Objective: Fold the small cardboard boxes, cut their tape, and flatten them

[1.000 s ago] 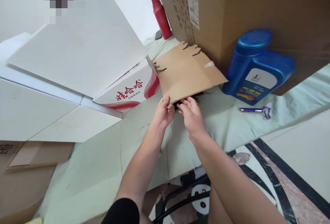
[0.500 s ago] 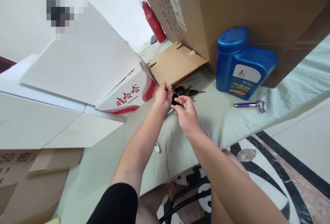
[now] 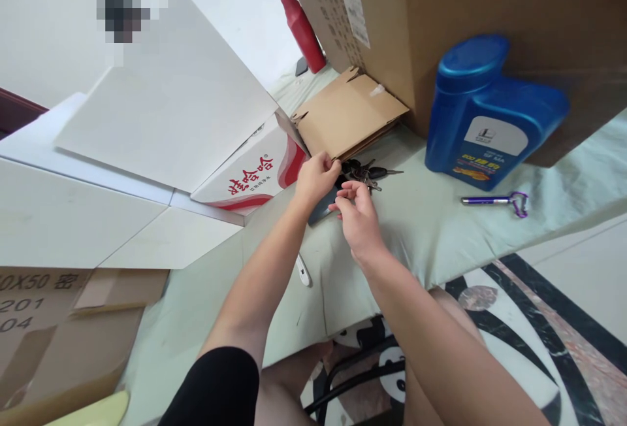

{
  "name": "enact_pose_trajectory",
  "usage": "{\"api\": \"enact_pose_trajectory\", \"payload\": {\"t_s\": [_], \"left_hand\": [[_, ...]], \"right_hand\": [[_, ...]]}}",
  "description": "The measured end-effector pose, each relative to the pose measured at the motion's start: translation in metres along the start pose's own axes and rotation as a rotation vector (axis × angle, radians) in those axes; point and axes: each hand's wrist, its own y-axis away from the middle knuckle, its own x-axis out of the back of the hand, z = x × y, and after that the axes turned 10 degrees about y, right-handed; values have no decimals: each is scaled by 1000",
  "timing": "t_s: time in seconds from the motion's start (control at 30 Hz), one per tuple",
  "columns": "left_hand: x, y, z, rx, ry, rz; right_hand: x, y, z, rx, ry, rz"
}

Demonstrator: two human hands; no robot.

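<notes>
My left hand is closed in a pinch at the near corner of a small flat-topped cardboard box. What its fingertips hold, if anything, is too small to make out. Facing it, my right hand has its fingers bent and apart from the thumb, with nothing visible in it. Behind both hands lies a bunch of keys, partly covered by the fingers. Under the hands a dark flat object rests on the cloth, mostly hidden.
A large cardboard box stands behind a blue jug. Near the jug lies a purple pen-like item with a clip. At left are a white-and-red carton and white panels. A red bottle and small white device rest on the cloth.
The view has shifted slightly. My left hand has drawn back a little from the small box's corner, and more of the dark flat object shows. My right hand's fingers are bent a little more.
</notes>
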Motion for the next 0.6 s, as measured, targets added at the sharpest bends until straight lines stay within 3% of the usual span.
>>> {"api": "enact_pose_trajectory", "payload": {"t_s": [0.2, 0.37, 0.47, 0.6], "left_hand": [[-16, -14, 1, 65, 75, -89], [0, 15, -16, 34, 152, -136], [20, 47, -45, 78, 168, -138], [49, 96, -112, 215, 143, -45]], "right_hand": [[-3, 3, 6, 5, 57, -33], [-4, -3, 13, 26, 143, -18], [-9, -2, 17, 41, 218, -37], [-13, 8, 24, 74, 369, -116]]}}
